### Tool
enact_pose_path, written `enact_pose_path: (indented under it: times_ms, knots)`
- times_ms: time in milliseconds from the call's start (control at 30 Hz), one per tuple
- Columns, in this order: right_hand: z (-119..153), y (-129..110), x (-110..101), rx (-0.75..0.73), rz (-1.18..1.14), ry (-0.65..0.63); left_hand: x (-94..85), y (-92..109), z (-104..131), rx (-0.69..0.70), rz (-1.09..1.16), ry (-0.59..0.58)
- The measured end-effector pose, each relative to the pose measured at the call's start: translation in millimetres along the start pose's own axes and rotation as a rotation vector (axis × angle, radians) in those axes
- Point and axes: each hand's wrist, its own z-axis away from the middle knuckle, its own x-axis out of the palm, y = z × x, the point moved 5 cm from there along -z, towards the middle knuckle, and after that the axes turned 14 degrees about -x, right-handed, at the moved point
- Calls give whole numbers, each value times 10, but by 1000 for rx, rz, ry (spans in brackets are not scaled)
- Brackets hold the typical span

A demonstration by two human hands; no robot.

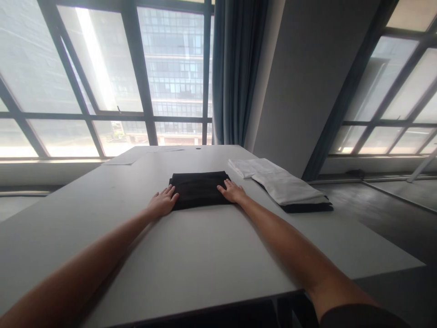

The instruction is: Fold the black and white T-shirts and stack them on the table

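A folded black cloth [200, 189] lies flat on the white table [205, 255], roughly a rectangle. At its left edge rests my left hand [164, 200], its fingers apart and the fingertips touching the cloth. My right hand [232, 190] lies on the right edge of the same cloth with the fingers spread. Neither hand grips anything. Right of my right hand, folded white cloths [282, 184] lie on the table, with black fabric showing beneath them.
Thin white sheets [124, 158] lie at the far left of the table. A small dark round hole [198, 148] is near the far edge. Beyond stand windows, a blue-grey curtain [237, 73] and a grey pillar [300, 82]. The table's right edge runs beside the white cloths.
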Motion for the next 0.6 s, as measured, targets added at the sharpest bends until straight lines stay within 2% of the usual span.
enact_pose_path:
  times_ms: [233,400,467,600]
  knots:
    - [233,109,-98,125,18,118,-23,-103,119,14,-51,-12]
    - [362,175,-277,154,56,187,-87,-231,13,28,55,88]
    - [362,204,-314,142,-93,195,-106,-278,-25,58,81,125]
    - [292,237,-277,185,-668,223,-109,-303,-41,62,64,139]
